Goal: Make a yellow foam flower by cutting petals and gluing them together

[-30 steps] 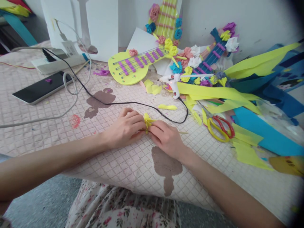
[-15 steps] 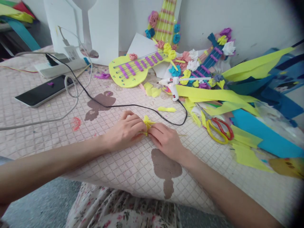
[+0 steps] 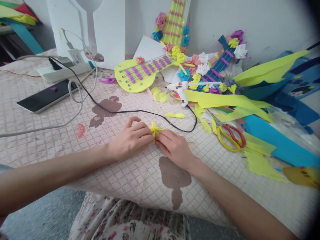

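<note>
Between my two hands, low over the table, is a small yellow crepe paper flower (image 3: 154, 128) with folded, pointed petals. My left hand (image 3: 133, 138) pinches its left side; the index finger is bent up above the others. On the other side, my right hand (image 3: 175, 145) has its fingers closed on the paper, and a thin stick (image 3: 192, 143) shows just past it. The fingertips hide the lower part of the paper. A flat yellow paper strip (image 3: 175, 115) lies just beyond my hands.
A white glue gun (image 3: 182, 92) rests behind my hands, its black cord (image 3: 140, 111) looping close to them. To the right are scissors (image 3: 231, 136) and yellow and blue paper. A yellow paper guitar (image 3: 136, 76) stands behind; a phone (image 3: 46, 96) and power strip (image 3: 63, 71) lie left.
My left fingers have shifted slightly, the index lifting a little more off the paper. My right hand stays almost still, and the yellow paper remains between both hands.
</note>
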### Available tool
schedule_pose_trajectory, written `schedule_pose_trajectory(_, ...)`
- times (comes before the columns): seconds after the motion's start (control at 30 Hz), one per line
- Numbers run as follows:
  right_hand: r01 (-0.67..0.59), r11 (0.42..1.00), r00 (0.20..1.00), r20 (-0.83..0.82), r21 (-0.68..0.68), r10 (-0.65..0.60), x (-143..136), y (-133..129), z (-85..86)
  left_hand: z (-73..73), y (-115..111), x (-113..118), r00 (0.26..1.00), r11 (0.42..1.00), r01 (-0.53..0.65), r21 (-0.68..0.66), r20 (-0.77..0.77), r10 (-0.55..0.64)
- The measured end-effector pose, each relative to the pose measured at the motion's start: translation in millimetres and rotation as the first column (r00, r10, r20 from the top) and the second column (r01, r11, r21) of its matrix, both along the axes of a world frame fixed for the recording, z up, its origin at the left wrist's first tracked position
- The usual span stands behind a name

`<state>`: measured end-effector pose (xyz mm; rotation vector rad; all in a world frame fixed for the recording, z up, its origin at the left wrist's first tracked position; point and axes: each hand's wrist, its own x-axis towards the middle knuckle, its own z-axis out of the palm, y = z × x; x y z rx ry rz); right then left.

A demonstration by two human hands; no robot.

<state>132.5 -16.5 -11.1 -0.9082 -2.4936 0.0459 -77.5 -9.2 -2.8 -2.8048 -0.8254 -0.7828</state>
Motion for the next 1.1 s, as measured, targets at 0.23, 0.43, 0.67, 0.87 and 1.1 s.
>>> schedule_pose_trajectory(0.23,-0.002,1.000,1.000,-0.011,-0.003,0.002,-0.8,-0.3,-1.3,1.6,-3.3,0.6,0.999,1.000,-0.024,0.019,-0.036,0.025)
schedule_pose_trajectory(0.43,0.025,0.999,0.999,-0.021,0.026,-0.024,-1.1,-1.2,-0.4,1.4,-4.3,2.1,0.997,0.998,-0.063,-0.024,-0.050,0.062)
schedule_pose_trajectory(0.67,0.020,0.998,1.000,-0.003,0.065,-0.020,-2.0,-1.8,-0.5,2.2,-5.2,4.4,0.997,0.996,-0.077,-0.052,-0.037,0.075)
schedule_pose_trajectory(0.87,0.014,0.999,1.000,0.000,0.033,-0.014,-2.4,-1.3,-1.0,1.0,-5.6,4.0,0.995,0.992,-0.104,-0.064,-0.007,0.104)
schedule_pose_trajectory(1.1,-0.006,1.000,1.000,0.027,0.022,0.005,-2.0,-1.4,-1.3,2.9,-7.6,4.0,0.996,0.995,-0.085,-0.058,-0.036,0.083)
